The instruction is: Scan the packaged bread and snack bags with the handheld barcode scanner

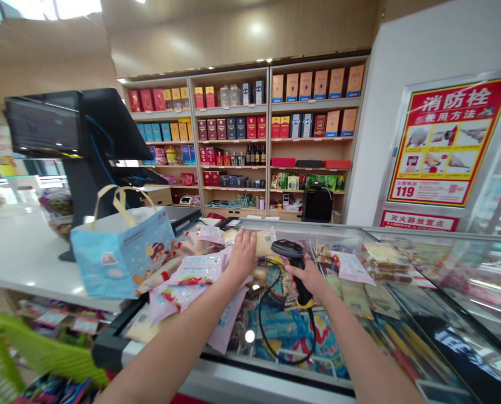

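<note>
My right hand grips the handle of a black barcode scanner, its head pointing left. A dark cable loops from the scanner down over the glass top. My left hand is closed on a pale yellow plastic packet, whose barcode label faces up near the scanner head. Beneath and left of that hand lies a heap of pink-and-white packets with red print. A blue shopping bag with cream handles stands upright left of the heap.
One pink packet and stacked flat boxes lie to the right on the glass-topped freezer. A black checkout screen stands at left on a white counter. A green basket is at lower left. Shelves of boxes line the back.
</note>
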Demonstrator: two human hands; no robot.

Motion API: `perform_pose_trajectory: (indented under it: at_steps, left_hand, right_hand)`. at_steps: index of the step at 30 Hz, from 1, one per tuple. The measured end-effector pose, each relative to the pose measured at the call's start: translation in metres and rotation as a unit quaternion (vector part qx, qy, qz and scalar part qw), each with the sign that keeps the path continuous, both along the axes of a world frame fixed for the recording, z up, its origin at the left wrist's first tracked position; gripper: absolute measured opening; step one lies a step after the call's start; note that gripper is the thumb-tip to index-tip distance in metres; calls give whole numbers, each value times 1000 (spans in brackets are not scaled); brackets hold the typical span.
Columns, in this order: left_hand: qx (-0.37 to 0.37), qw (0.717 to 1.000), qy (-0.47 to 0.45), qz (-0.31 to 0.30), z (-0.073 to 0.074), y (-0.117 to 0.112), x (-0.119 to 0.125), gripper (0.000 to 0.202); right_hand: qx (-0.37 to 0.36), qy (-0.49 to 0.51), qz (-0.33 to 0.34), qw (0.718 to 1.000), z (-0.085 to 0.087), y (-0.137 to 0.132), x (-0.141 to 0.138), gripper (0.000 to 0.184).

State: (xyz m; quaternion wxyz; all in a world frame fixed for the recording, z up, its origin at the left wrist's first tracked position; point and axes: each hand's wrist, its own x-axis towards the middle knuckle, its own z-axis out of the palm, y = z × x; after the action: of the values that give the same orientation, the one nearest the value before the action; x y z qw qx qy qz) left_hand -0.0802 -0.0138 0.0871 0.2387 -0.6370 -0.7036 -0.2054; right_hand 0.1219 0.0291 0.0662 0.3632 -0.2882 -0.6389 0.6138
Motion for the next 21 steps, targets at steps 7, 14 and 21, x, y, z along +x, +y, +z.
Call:
perform_pose_trajectory:
  at_steps: [7,14,21]
  left_hand:
    - [-67,994,-85,-4,-23,10,-20,62]
    - [-75,984,-87,138,-20,7,-14,48]
    - [-125,967,-135,176,-15,3,-10,66]
  right_hand:
    - [-9,0,11,1000,-14,3,-8,30]
    - [-19,-18,-9,1000,-18,5,-10,31]
    - [-30,-42,-6,999,-18,2,-11,30]
